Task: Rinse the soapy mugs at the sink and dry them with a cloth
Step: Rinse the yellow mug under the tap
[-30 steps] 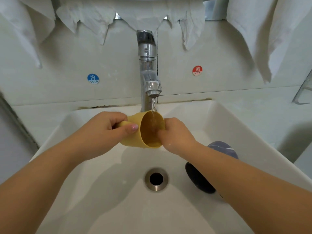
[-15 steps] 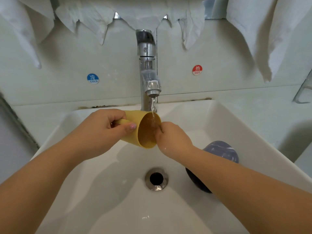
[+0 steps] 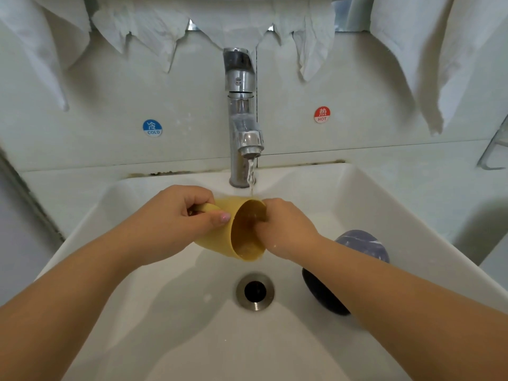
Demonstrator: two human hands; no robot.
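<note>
We held the yellow mug (image 3: 220, 237) tilted under the tap (image 3: 242, 116), above the sink (image 3: 384, 204). Our left hand (image 3: 176, 224) gripped its handle, and our right hand (image 3: 286, 226) curled over the rim, fingers inside. Rubbing all round would probably clear the soap; the dark mug (image 3: 354, 248) lay beside.

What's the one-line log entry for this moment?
step: rinsing | left hand: grips yellow mug handle | right hand: fingers inside mug | tap: running | purple mug: lying in sink
</note>
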